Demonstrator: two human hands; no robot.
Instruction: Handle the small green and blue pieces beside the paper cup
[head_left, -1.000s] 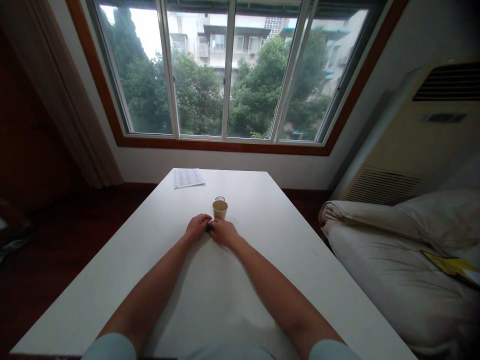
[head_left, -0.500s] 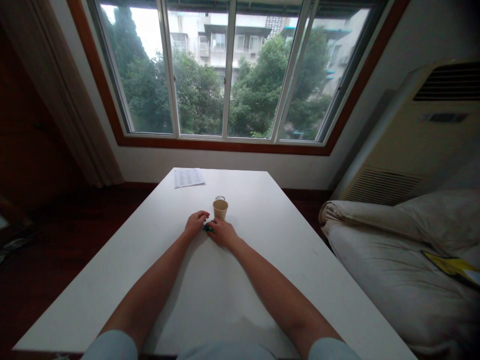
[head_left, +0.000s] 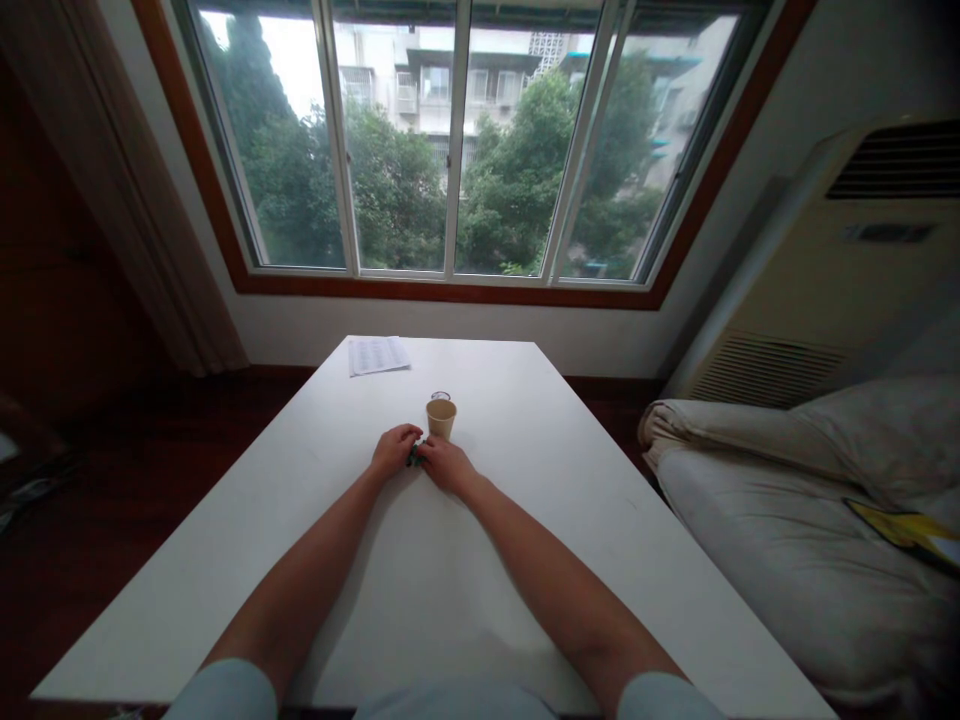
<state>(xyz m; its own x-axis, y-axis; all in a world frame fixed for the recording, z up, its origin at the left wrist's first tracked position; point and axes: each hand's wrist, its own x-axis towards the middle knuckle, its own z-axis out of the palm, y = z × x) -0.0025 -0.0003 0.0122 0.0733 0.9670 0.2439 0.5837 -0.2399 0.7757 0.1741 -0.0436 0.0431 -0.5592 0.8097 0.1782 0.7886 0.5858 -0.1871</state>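
The left hand (head_left: 395, 451) and the right hand (head_left: 448, 465) meet over a white table (head_left: 435, 590), with a small dark green thing (head_left: 414, 456) in the narrow gap between them. Fingers cover part of it, and its shape is too small to make out; it could be 1 piece or several. The right fingertips overlap it, but whether they grip it cannot be told. The left fingers are bent, their tips close to the right hand; whether they touch the thing is unclear too.

Just beyond the right hand stands a paper cup (head_left: 441, 416), upright, its base hidden by that hand. Behind the cup, only the rim of a round thing (head_left: 440, 395) shows. Near the far left corner lie papers (head_left: 377, 355), their print unreadable. At the right edge, a sofa (head_left: 810, 540) and a yellow item (head_left: 900, 530) are cut off.
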